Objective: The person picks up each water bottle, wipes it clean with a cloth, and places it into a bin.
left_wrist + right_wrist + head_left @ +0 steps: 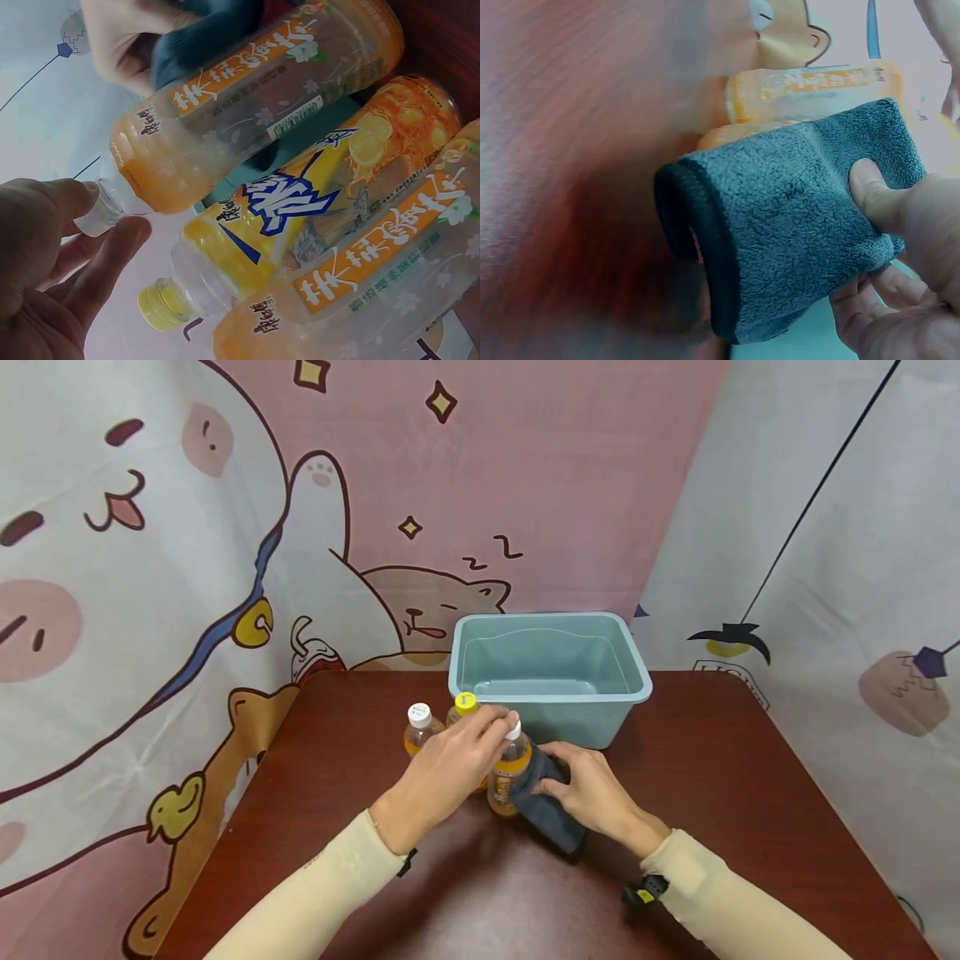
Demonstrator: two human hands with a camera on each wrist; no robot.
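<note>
With thumb and fingers, my left hand (pixel 450 764) pinches the white cap of a clear plastic drink bottle (pixel 504 789) with an orange label; the left wrist view shows the cap (pixel 101 210) between the fingertips. A folded dark grey cloth (pixel 551 806) lies along the right side of this bottle. My right hand (pixel 600 793) grips the cloth, the thumb on its near face in the right wrist view and the other fingers behind it. Just left of the held bottle stand a yellow-capped bottle (pixel 300 202) and another white-capped bottle (pixel 375 277), both partly hidden by my left hand in the head view.
A light blue-green plastic bin (pixel 555 698) sits at the back of the dark red-brown table (pixel 345 802), close behind the bottles. Behind the table hangs a cartoon-printed cloth backdrop (pixel 525 485).
</note>
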